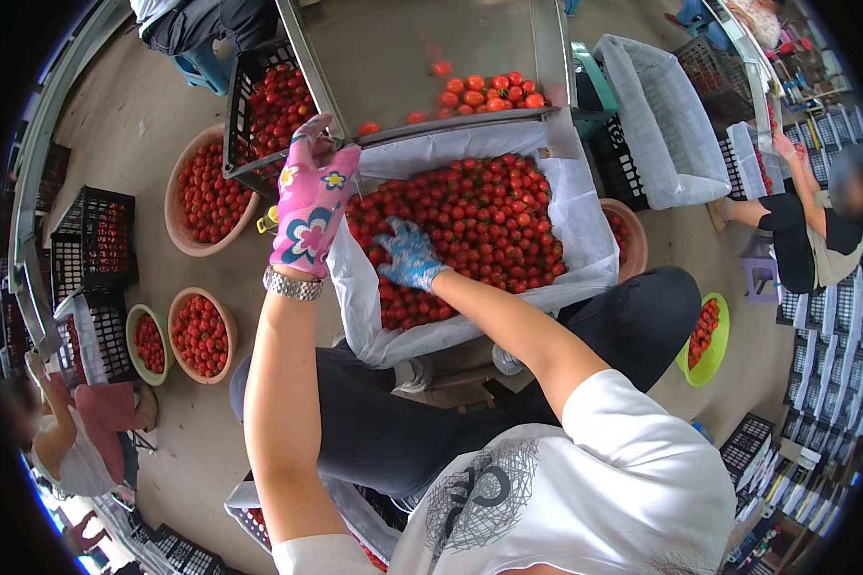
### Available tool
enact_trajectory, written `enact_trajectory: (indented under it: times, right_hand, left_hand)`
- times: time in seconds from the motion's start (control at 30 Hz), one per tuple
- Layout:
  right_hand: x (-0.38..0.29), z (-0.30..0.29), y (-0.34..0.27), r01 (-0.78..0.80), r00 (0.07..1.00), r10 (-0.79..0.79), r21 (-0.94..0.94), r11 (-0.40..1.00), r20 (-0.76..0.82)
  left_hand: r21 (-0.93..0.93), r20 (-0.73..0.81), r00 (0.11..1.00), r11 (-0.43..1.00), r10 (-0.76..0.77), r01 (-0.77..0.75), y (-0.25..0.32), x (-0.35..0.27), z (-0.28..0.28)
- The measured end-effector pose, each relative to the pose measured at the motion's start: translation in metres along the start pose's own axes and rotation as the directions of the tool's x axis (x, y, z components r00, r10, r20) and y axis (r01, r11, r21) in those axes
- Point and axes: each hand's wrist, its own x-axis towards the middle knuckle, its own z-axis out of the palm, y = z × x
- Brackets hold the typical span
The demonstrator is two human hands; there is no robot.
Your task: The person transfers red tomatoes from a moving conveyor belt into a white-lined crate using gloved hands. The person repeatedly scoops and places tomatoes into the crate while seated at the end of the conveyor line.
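My left hand [313,198], in a pink flowered glove, is raised beside the lower left corner of a metal chute [410,43]. Its fingers are bent; whether they hold anything cannot be made out. My right hand [410,255], in a blue patterned glove, rests with fingers apart on cherry tomatoes [489,215]. These fill a crate lined with white sheeting [582,215] in front of my knees. More red tomatoes [492,93] lie at the chute's lower edge, just above the crate, and one streak there is blurred.
A black crate of tomatoes [277,108] stands left of the chute. Tubs of tomatoes [176,223] sit on the floor at left, a green basin [719,338] at right. A lined crate [661,129] is at upper right. Other people work on both sides.
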Motion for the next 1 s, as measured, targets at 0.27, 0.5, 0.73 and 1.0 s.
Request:
enact_trajectory:
  times: [0.27,0.5,0.73,1.0]
  right_hand:
    - [-0.07,-0.001,-0.011,0.311,0.809,-0.333,0.128,0.942,0.484]
    - [-0.048,-0.043,0.048,0.432,0.899,-0.419,-0.1,0.896,0.126]
    - [-0.065,-0.09,0.156,0.41,0.906,-0.273,-0.517,0.751,0.322]
    - [-0.104,-0.106,0.16,0.341,0.817,0.118,-0.638,0.691,0.564]
  left_hand:
    - [0.013,-0.008,1.0,1.0,0.016,-0.016,-0.011,0.001,-0.002]
    - [0.057,-0.037,0.998,0.997,0.058,-0.056,-0.008,-0.003,-0.007]
    - [0.08,-0.056,0.998,0.996,0.031,-0.027,-0.005,-0.001,-0.007]
    - [0.101,-0.046,0.999,0.995,0.009,-0.005,0.002,-0.009,-0.004]
